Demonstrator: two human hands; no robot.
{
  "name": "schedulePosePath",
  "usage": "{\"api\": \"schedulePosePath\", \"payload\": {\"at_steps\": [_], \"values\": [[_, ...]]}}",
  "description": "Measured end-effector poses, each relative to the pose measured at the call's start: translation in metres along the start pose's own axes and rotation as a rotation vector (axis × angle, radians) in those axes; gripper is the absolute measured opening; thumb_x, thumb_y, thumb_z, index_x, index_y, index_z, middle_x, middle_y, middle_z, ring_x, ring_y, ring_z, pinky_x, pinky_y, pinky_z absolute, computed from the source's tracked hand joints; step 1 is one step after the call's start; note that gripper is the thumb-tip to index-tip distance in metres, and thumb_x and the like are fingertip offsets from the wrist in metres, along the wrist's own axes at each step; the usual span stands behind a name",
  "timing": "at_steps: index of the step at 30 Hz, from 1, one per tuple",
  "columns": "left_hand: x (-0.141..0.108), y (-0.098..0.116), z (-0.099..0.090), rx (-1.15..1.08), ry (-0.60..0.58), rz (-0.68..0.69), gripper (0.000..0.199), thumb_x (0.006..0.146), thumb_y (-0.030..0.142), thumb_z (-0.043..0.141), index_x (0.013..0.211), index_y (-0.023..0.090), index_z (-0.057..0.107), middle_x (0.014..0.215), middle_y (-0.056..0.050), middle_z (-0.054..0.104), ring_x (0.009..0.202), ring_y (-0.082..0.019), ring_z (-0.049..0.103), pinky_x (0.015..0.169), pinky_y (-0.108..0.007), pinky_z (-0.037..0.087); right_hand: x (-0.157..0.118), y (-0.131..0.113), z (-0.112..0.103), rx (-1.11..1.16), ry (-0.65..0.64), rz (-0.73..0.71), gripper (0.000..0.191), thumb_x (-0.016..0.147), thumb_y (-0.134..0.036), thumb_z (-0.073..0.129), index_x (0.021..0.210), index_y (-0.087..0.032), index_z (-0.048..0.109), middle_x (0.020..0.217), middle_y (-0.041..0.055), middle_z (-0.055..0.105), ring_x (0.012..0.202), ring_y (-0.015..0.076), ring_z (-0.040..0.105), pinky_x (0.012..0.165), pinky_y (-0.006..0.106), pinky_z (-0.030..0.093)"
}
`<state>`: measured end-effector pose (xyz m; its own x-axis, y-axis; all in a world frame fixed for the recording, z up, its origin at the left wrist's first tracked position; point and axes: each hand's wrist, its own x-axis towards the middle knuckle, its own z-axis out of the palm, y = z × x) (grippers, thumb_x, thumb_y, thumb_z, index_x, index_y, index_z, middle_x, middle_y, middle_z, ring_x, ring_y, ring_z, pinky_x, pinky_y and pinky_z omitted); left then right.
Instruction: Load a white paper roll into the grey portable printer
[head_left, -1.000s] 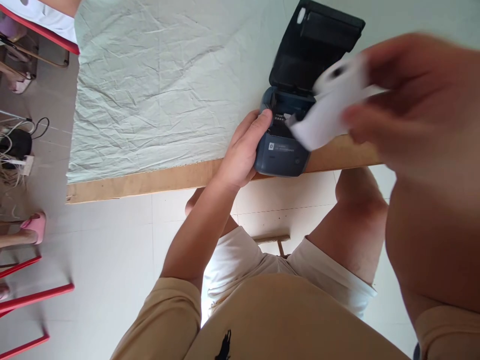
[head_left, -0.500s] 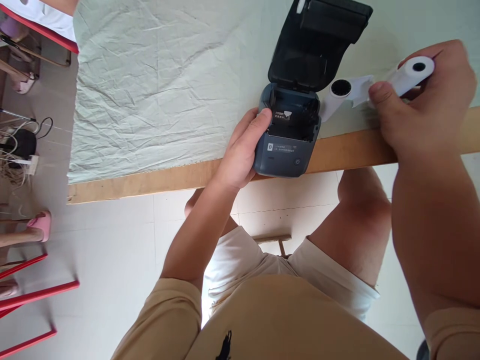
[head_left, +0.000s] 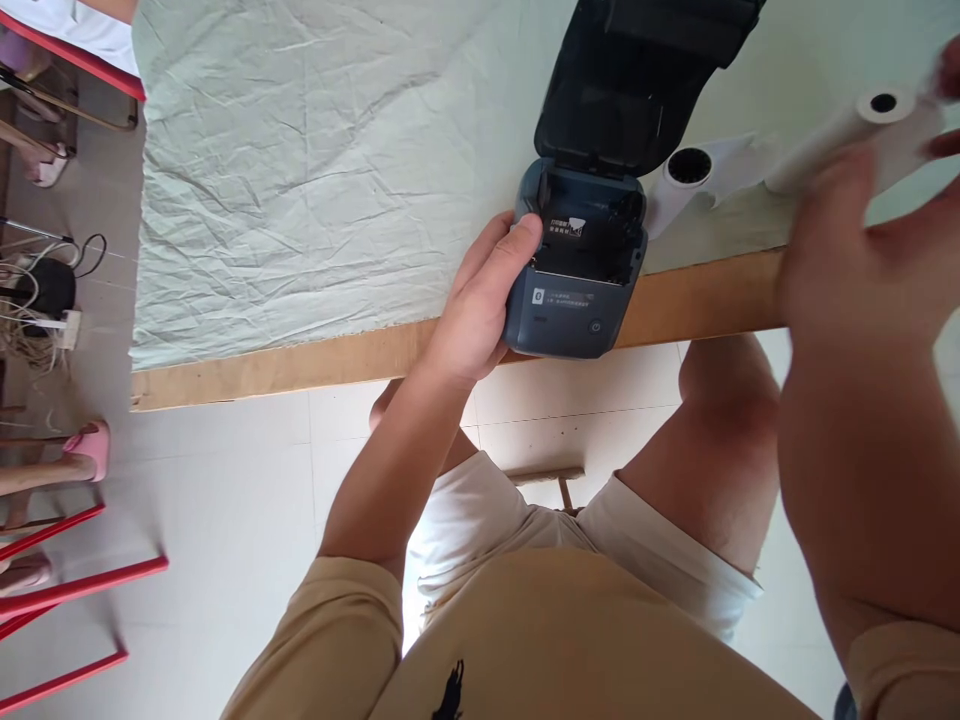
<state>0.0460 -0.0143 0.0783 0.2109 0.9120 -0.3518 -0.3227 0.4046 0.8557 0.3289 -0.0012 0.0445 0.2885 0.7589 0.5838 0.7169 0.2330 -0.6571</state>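
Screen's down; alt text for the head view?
The left hand holds a dark device, lid open, at the edge of a cloth-covered table. The blurred right hand is by a white paper roll; another roll sits beside the device.

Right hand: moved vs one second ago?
Yes. Against the wooden table edge, the right hand has shifted toward the picture's right, from over the open printer to beside it, apart from it.
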Motion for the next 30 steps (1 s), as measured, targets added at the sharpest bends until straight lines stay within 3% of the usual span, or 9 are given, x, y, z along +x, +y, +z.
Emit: {"api": "schedulePosePath", "payload": {"at_steps": [1, 2, 4, 8, 11, 14, 19, 25, 30], "values": [[0.0, 0.0, -0.002, 0.006, -0.016, -0.02, 0.038, 0.122, 0.063, 0.062, 0.112, 0.029, 0.074, 0.112, -0.008, 0.079, 0.134, -0.036, 0.085, 0.104, -0.051, 0.077, -0.008, -0.011, 0.007, 0.002, 0.067, -0.116, 0.059, 0.08, -0.021, 0.069, 0.139, -0.027, 0.074, 0.141, 0.0171, 0.074, 0.128, 0.0408, 0.073, 0.107, 0.061, 0.056], [0.0, 0.001, -0.003, 0.006, -0.023, -0.036, 0.037, 0.121, 0.065, 0.065, 0.113, 0.03, 0.075, 0.116, -0.009, 0.081, 0.136, -0.037, 0.084, 0.106, -0.051, 0.077, -0.014, -0.021, 0.015, 0.002, -0.009, -0.204, 0.06, 0.079, -0.018, 0.068, 0.139, -0.028, 0.072, 0.137, 0.0156, 0.075, 0.119, 0.0371, 0.076, 0.098, 0.058, 0.058], [-0.001, 0.001, -0.002, -0.001, -0.019, -0.049, 0.035, 0.119, 0.065, 0.07, 0.115, 0.031, 0.077, 0.118, -0.008, 0.085, 0.14, -0.037, 0.083, 0.111, -0.05, 0.076, -0.02, -0.033, 0.031, -0.07, -0.131, -0.283, 0.065, 0.083, -0.012, 0.068, 0.147, -0.025, 0.067, 0.143, 0.0185, 0.069, 0.123, 0.035, 0.074, 0.098, 0.055, 0.062], [-0.004, -0.001, 0.005, -0.019, 0.062, 0.049, 0.04, 0.122, 0.063, 0.064, 0.111, 0.027, 0.076, 0.105, -0.005, 0.08, 0.132, -0.033, 0.088, 0.103, -0.044, 0.077, -0.012, -0.028, 0.047, -0.102, -0.285, -0.109, 0.065, 0.085, -0.006, 0.073, 0.147, -0.022, 0.064, 0.149, 0.0207, 0.061, 0.135, 0.0365, 0.069, 0.116, 0.059, 0.063], [-0.002, -0.001, 0.005, -0.025, 0.054, 0.03, 0.036, 0.122, 0.057, 0.066, 0.109, 0.025, 0.077, 0.105, -0.005, 0.08, 0.121, -0.029, 0.089, 0.093, -0.038, 0.074, -0.006, -0.019, 0.041, -0.073, -0.39, -0.037, 0.063, 0.086, -0.007, 0.075, 0.144, -0.029, 0.063, 0.135, 0.0101, 0.072, 0.114, 0.03, 0.074, 0.105, 0.054, 0.066], [0.002, 0.001, 0.001, -0.009, -0.001, 0.014, 0.033, 0.122, 0.049, 0.068, 0.101, 0.025, 0.073, 0.097, -0.004, 0.076, 0.1, -0.023, 0.085, 0.078, -0.033, 0.069, -0.006, -0.017, 0.036, -0.067, -0.406, 0.043, 0.079, 0.082, -0.002, 0.072, 0.154, -0.033, 0.057, 0.128, 0.0044, 0.077, 0.095, 0.0253, 0.071, 0.098, 0.052, 0.067], [-0.001, 0.0, 0.008, -0.062, 0.033, 0.072, 0.032, 0.126, 0.042, 0.058, 0.106, 0.023, 0.074, 0.098, -0.005, 0.073, 0.097, -0.02, 0.083, 0.074, -0.03, 0.063, -0.007, -0.021, 0.042, -0.015, -0.374, 0.016, 0.055, 0.086, -0.011, 0.08, 0.133, -0.034, 0.063, 0.14, 0.0081, 0.074, 0.134, 0.0356, 0.074, 0.123, 0.064, 0.063], [-0.003, 0.003, 0.011, -0.025, 0.025, 0.026, 0.034, 0.125, 0.049, 0.062, 0.108, 0.024, 0.075, 0.1, -0.003, 0.074, 0.097, -0.02, 0.084, 0.075, -0.027, 0.063, -0.006, -0.019, 0.04, 0.018, -0.404, 0.076, 0.087, 0.086, -0.006, 0.076, 0.165, -0.037, 0.054, 0.136, 0.0059, 0.08, 0.105, 0.0286, 0.077, 0.105, 0.055, 0.068], [-0.001, 0.004, 0.007, -0.038, 0.027, 0.013, 0.038, 0.115, 0.062, 0.078, 0.107, 0.025, 0.076, 0.102, -0.005, 0.077, 0.098, -0.024, 0.082, 0.076, -0.033, 0.065, -0.001, -0.02, 0.042, -0.079, -0.358, 0.09, 0.062, 0.084, -0.01, 0.084, 0.14, -0.034, 0.075, 0.137, 0.0102, 0.076, 0.113, 0.0315, 0.075, 0.105, 0.053, 0.067]]}}
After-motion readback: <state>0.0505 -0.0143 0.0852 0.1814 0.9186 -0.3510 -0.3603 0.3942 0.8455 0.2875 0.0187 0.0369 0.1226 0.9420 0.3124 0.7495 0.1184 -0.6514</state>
